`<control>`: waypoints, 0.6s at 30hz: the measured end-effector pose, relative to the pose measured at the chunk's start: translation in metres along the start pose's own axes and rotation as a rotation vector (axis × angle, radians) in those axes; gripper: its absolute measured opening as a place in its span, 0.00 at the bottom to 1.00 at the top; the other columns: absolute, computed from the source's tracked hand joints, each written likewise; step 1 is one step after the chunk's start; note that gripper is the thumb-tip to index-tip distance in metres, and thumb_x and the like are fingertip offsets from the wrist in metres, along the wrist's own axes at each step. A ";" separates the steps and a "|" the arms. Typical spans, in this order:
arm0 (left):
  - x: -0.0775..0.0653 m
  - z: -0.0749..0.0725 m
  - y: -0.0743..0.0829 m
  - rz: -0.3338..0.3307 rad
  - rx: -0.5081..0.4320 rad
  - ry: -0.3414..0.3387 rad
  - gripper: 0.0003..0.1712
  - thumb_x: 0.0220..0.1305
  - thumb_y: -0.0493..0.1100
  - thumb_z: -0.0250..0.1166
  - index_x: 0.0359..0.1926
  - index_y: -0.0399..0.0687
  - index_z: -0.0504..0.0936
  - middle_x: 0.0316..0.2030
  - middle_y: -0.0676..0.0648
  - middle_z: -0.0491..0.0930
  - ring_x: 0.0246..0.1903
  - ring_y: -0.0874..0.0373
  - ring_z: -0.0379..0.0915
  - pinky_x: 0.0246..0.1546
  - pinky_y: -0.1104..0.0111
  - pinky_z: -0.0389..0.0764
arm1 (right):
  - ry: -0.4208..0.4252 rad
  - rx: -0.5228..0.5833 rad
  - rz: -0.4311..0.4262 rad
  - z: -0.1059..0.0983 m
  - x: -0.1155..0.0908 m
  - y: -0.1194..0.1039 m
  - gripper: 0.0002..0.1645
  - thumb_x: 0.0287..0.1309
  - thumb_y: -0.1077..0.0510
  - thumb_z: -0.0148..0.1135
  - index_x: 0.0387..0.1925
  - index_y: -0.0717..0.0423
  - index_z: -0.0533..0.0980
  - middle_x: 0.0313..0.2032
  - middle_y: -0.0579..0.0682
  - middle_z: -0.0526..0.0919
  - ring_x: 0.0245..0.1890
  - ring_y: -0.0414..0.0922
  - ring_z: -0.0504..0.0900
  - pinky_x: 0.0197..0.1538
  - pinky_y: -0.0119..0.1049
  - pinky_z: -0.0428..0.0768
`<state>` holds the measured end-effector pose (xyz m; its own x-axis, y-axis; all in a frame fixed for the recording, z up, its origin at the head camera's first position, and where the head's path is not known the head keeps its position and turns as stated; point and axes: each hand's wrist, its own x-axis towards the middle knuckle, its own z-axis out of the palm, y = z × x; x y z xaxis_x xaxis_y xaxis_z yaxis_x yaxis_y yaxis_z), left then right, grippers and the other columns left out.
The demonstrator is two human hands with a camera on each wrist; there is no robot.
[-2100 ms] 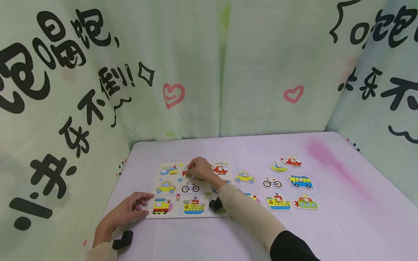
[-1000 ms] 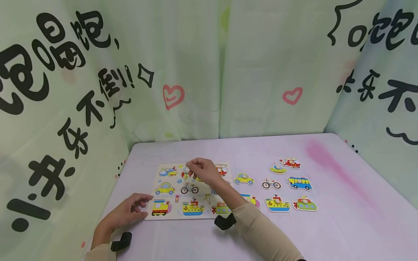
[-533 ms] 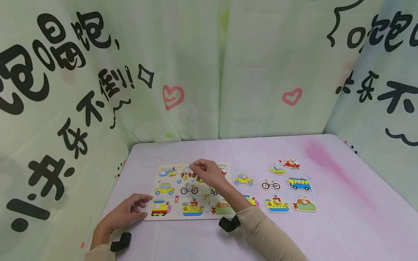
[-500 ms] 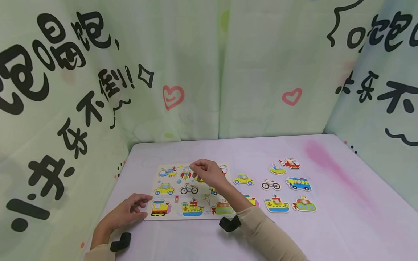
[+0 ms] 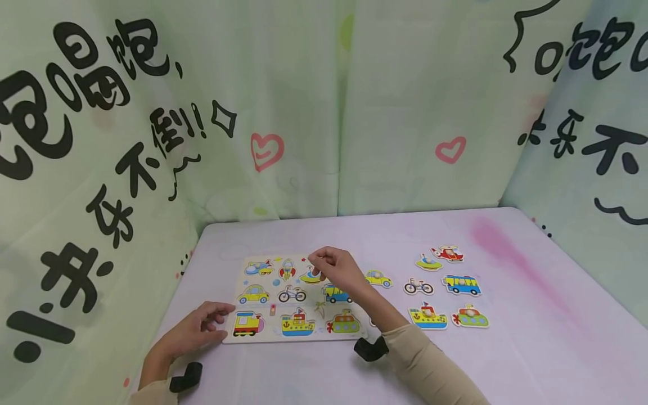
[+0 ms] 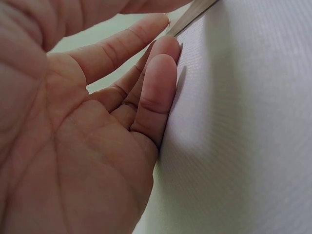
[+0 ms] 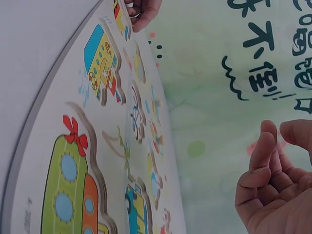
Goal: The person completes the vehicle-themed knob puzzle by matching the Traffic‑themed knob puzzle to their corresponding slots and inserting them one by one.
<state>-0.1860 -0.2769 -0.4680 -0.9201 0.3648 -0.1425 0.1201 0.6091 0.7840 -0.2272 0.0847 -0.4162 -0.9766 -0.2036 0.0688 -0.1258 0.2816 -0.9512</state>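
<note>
A white vehicle puzzle board [image 5: 272,326] lies on the table. My left hand [image 5: 199,326] rests at its left edge; in the left wrist view the fingers [image 6: 158,92] lie loosely beside the tabletop and touch the edge. Over the board's upper right hovers my right hand [image 5: 340,271], with a gap between thumb and fingers and nothing held. It hides the helicopter picture. The rocket [image 5: 287,270] shows in the top row, left of a flying saucer picture [image 5: 310,278]. In the right wrist view, the submarine recess [image 7: 68,190] has a raised outline.
Loose pieces lie right of the board: a car [image 5: 378,278], bicycle [image 5: 418,286], bus [image 5: 461,285], saucer [image 5: 428,262], helicopter [image 5: 448,254], ship [image 5: 428,316] and submarine [image 5: 470,317]. My right forearm covers most of another piece. A curtain [image 5: 304,112] stands behind the table.
My right hand has let go of the rocket and moved right, away from it, uncovering the rocket and saucer pictures. My left hand stays at the board's edge.
</note>
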 end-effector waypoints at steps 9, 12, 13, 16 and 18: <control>-0.003 0.001 -0.003 0.024 -0.002 0.005 0.31 0.60 0.37 0.73 0.64 0.38 0.75 0.49 0.46 0.73 0.48 0.52 0.68 0.44 0.73 0.74 | 0.017 -0.012 0.017 -0.019 -0.009 0.003 0.18 0.73 0.47 0.60 0.48 0.58 0.81 0.35 0.58 0.86 0.36 0.57 0.82 0.47 0.51 0.80; -0.003 0.000 -0.003 0.036 0.000 0.001 0.32 0.61 0.36 0.73 0.65 0.38 0.74 0.49 0.46 0.73 0.48 0.52 0.67 0.43 0.72 0.74 | 0.030 -0.014 0.039 -0.027 -0.013 0.007 0.18 0.72 0.47 0.60 0.48 0.58 0.81 0.35 0.57 0.85 0.37 0.58 0.81 0.47 0.50 0.80; -0.002 0.000 -0.003 0.037 0.000 0.001 0.32 0.61 0.37 0.73 0.65 0.38 0.74 0.49 0.46 0.73 0.48 0.52 0.67 0.43 0.72 0.74 | 0.033 -0.016 0.045 -0.031 -0.015 0.009 0.19 0.72 0.47 0.60 0.49 0.59 0.81 0.35 0.57 0.85 0.37 0.59 0.81 0.47 0.51 0.80; -0.001 0.000 -0.001 0.022 -0.001 0.004 0.32 0.61 0.37 0.73 0.65 0.39 0.74 0.48 0.46 0.73 0.48 0.53 0.68 0.43 0.72 0.74 | 0.041 -0.041 0.056 -0.038 -0.018 0.014 0.21 0.72 0.46 0.60 0.50 0.60 0.81 0.36 0.59 0.85 0.38 0.61 0.81 0.49 0.50 0.79; -0.001 0.000 0.000 0.016 -0.005 0.004 0.32 0.60 0.37 0.74 0.65 0.38 0.74 0.48 0.46 0.73 0.48 0.52 0.68 0.43 0.72 0.74 | 0.044 -0.055 0.065 -0.042 -0.021 0.016 0.22 0.73 0.46 0.60 0.51 0.61 0.80 0.36 0.59 0.85 0.38 0.60 0.81 0.50 0.51 0.78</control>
<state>-0.1847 -0.2772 -0.4679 -0.9194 0.3720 -0.1273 0.1332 0.5994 0.7893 -0.2159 0.1325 -0.4202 -0.9895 -0.1425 0.0220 -0.0704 0.3445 -0.9361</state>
